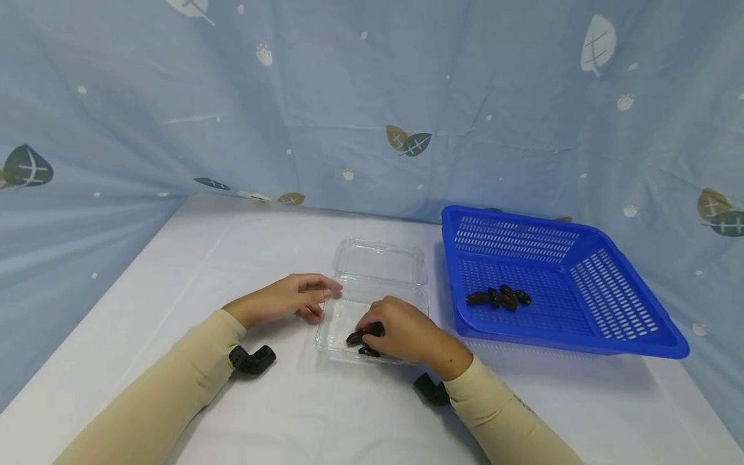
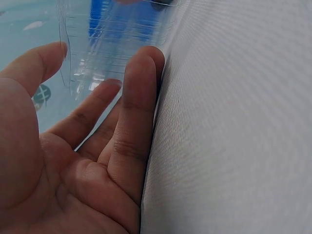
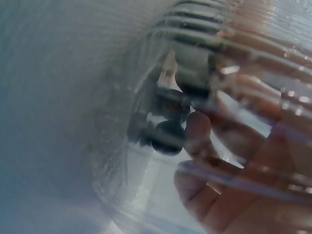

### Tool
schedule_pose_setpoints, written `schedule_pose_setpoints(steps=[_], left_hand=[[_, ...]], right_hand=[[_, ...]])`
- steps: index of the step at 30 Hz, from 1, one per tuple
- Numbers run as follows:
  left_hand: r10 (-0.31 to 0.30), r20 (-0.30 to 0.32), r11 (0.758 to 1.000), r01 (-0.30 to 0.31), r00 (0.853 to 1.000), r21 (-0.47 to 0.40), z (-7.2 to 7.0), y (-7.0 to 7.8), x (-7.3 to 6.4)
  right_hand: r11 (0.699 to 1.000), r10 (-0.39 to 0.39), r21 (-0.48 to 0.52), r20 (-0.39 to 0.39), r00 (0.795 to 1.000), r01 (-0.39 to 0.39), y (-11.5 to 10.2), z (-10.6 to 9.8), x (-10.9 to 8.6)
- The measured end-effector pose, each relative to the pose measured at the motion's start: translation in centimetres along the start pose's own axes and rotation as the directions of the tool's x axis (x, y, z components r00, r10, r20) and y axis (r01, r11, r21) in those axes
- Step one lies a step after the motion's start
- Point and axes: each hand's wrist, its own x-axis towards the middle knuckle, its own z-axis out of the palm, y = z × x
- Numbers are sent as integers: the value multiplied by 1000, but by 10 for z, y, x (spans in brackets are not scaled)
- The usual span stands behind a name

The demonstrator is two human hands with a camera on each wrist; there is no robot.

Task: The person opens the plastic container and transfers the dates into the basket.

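A clear plastic clamshell box (image 1: 343, 310) lies unfolded on the white table, its lid (image 1: 380, 261) toward the back. My right hand (image 1: 401, 329) reaches into the near half and pinches a dark brown date (image 1: 374, 329) between thumb and fingers. Beside those fingertips, more dates (image 1: 356, 338) lie on the box's floor. Through the ribbed clear wall, the right wrist view shows the right hand (image 3: 239, 146) and a blurred dark date (image 3: 168, 139). At the box's left edge is my left hand (image 1: 290, 299), fingers loosely bent and holding nothing; its fingertips (image 2: 139, 73) are close to the plastic wall.
A blue perforated plastic basket (image 1: 558, 342) stands to the right of the box, with several dates (image 1: 508, 298) on its floor. Behind the table (image 1: 273, 413) hangs a blue leaf-patterned cloth (image 1: 349, 84). Black devices (image 1: 252, 360) sit at both wrists.
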Motion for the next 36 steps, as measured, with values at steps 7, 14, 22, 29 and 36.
schedule_pose_setpoints(steps=[7, 14, 22, 29, 36], left_hand=[[4, -6, 1000, -4, 1000, 7, 0, -2, 0], [-6, -4, 1000, 6, 1000, 21, 0, -1, 0], [-5, -5, 1000, 5, 1000, 29, -1, 1, 0], [8, 8, 1000, -9, 1000, 15, -1, 0, 2], [10, 5, 1000, -10, 1000, 18, -2, -2, 1]], right_hand=[[1000, -5, 6, -4, 1000, 5, 0, 1, 1], [1000, -8, 28, -1, 1000, 8, -1, 1, 1], [1000, 7, 9, 6, 1000, -7, 0, -1, 1], [1000, -30, -8, -4, 1000, 30, 1, -1, 1], [998, -64, -14, -66, 996, 64, 0, -1, 1]])
